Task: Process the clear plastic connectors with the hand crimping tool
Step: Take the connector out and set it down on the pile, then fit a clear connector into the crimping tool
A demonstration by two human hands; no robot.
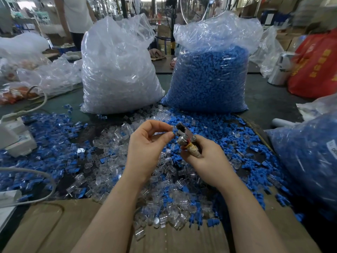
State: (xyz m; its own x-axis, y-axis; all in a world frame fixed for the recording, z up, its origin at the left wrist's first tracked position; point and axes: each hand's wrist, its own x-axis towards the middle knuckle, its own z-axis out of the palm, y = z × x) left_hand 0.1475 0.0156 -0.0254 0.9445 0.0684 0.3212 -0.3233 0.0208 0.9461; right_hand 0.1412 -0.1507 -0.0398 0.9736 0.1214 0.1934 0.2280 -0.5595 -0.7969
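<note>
Right-hand grip (200, 154): fingers curled round the wrapped handle of the hand crimping tool (186, 137), metal head pointing up and left. Left-hand grip (149, 141): thumb and forefinger pinched together right at the tool's head; what sits between them is too small to make out, presumably one clear connector.

Largest first. Two tall plastic sacks stand at the far side of the desk (269, 99): sack of clear parts (118, 70) on the left, sack of blue parts (209, 75) on the right, nearly touching. A third blue-filled bag (310, 157) lies at the right edge. Loose clear plastic connectors (169, 203) are heaped directly under both hands, mixed with scattered blue caps (54, 136) spreading left and right. Cardboard sheet (54, 225) at the near edge. White device with cable (16, 137) at left.

Step in hand, judged: seating a piece in the tool's head. To do it well: push the piece in square and fully home before squeezing, keep the left fingertips out of the closing metal, hold the tool steady over the heap so a dropped piece lands with its kind.
</note>
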